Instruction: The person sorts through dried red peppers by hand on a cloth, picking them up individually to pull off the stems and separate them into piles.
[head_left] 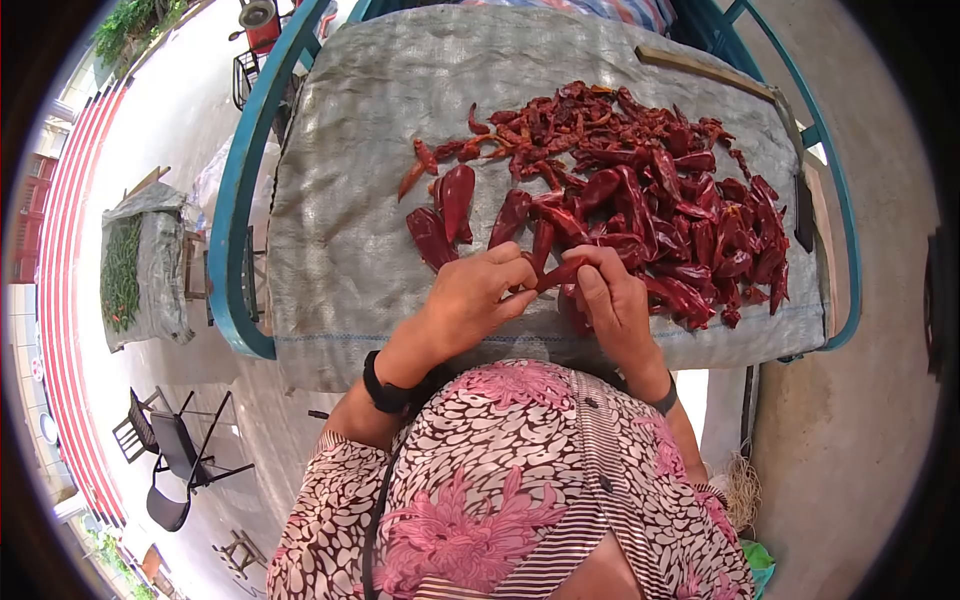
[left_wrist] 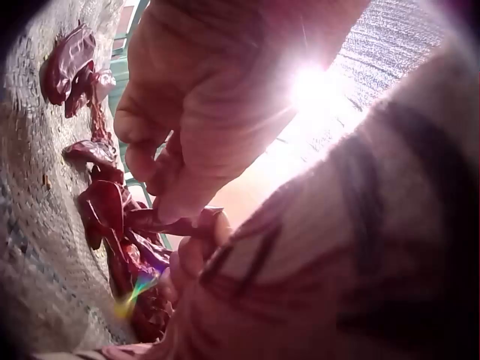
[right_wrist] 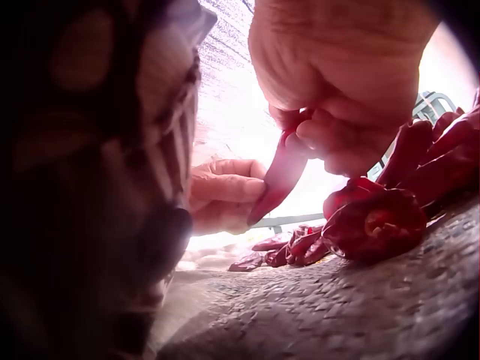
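One dried red chili (head_left: 556,272) is held between both hands above the near edge of a grey woven sack (head_left: 340,230). My left hand (head_left: 522,288) pinches its one end with curled fingers. My right hand (head_left: 588,272) grips the other end. In the right wrist view the right hand (right_wrist: 315,135) holds the chili (right_wrist: 281,176) pointing down, and the left hand (right_wrist: 225,196) meets its tip. From the left wrist camera, the left hand (left_wrist: 176,202) pinches the chili (left_wrist: 169,223). A broad pile of dried chilies (head_left: 650,200) lies just beyond the hands.
The sack covers a table with a teal frame (head_left: 235,210). A wooden strip (head_left: 705,70) lies at its far right corner. Lower left, another sack (head_left: 140,265) carries green chilies, with folding chairs (head_left: 170,455) beside it. Concrete ground lies to the right.
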